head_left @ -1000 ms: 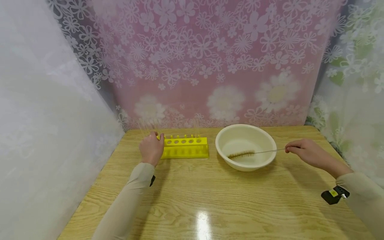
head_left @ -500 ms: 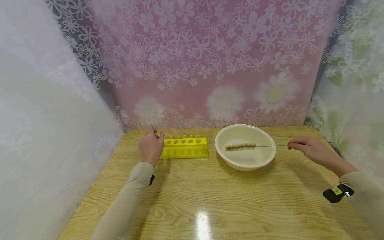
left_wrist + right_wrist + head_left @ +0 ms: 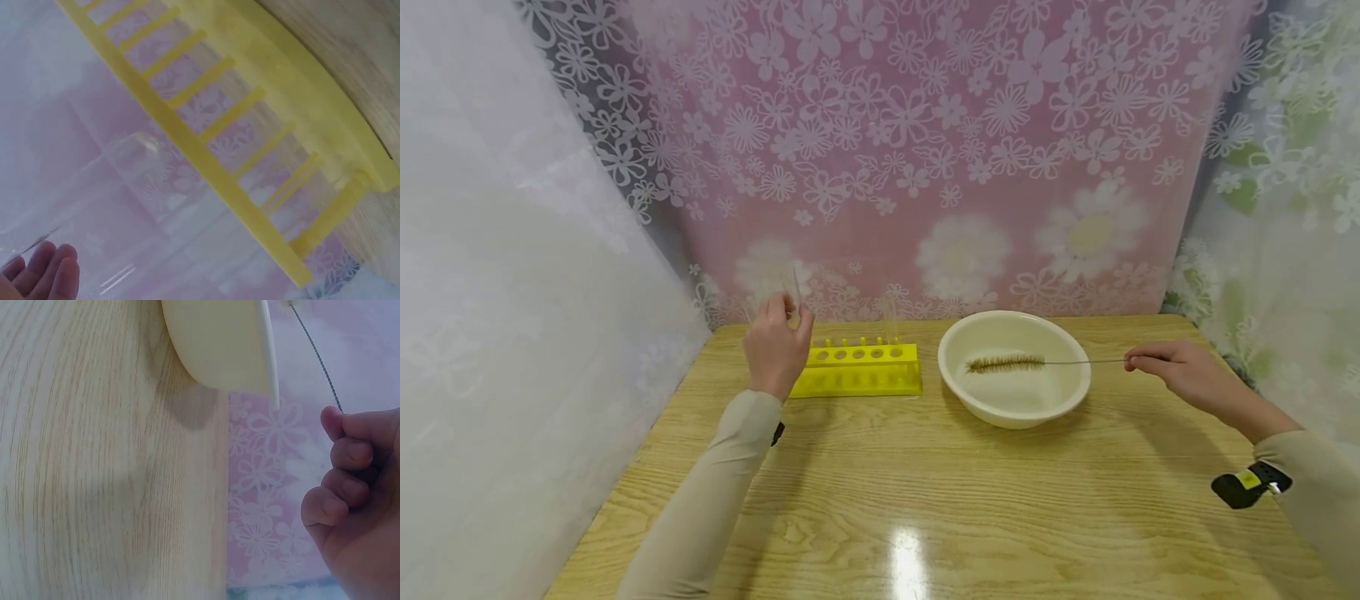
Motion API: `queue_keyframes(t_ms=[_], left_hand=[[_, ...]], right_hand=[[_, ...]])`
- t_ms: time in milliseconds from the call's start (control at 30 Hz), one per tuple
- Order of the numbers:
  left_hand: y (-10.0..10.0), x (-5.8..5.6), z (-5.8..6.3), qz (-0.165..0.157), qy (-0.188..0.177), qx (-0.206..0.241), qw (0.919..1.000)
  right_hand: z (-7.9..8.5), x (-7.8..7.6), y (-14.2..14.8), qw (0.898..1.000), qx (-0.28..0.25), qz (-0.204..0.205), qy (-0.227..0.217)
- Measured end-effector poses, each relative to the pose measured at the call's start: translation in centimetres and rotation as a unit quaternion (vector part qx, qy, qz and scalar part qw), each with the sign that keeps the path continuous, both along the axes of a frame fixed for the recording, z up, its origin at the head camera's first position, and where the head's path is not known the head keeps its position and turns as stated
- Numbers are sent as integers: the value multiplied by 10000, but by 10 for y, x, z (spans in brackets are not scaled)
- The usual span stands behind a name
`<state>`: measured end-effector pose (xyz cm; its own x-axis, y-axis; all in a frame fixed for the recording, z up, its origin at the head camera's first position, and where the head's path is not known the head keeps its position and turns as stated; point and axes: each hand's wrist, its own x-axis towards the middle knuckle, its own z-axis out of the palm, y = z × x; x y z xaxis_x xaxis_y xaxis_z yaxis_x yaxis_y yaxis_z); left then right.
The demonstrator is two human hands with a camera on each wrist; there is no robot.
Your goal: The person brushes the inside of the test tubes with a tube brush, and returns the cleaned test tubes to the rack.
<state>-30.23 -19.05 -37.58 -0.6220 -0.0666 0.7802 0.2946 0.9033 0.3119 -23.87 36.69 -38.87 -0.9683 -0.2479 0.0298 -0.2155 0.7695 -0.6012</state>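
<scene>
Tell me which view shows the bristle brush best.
The head view: it shows the brush with bristles and wire together. The right wrist view shows mainly wire, pinched by the right hand; the left wrist view, none.

The left hand (image 3: 777, 346) blocks my view of the left end of the yellow rack (image 3: 857, 382); the clear tubes (image 3: 891, 319) look too faint to count, and the right sleeve (image 3: 1317, 479) runs out of sight.

Rack (image 3: 865, 382): I am reading no text or numbers on it.
Bowl (image 3: 1017, 417): I am finding no brand on its visible sides.
Wristband (image 3: 1235, 493): I am seeing a yellow patch (image 3: 1248, 479), too small for reading.
Backdrop (image 3: 880, 125): I am making out no lettering.
</scene>
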Motion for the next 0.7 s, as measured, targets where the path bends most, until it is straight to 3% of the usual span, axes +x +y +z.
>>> queue_keyframes(t_ms=[233,500,700], left_hand=[[15,9,9,-913,-121,-34,9957],[37,14,9,-1934,-1168,-80,9741],[55,18,5,-2092,-1829,-461,9595]], right_hand=[[2,0,3,9997,96,-200,102],[4,1,6,9998,-135,-157,14],[5,2,8,9997,-113,-192,63]])
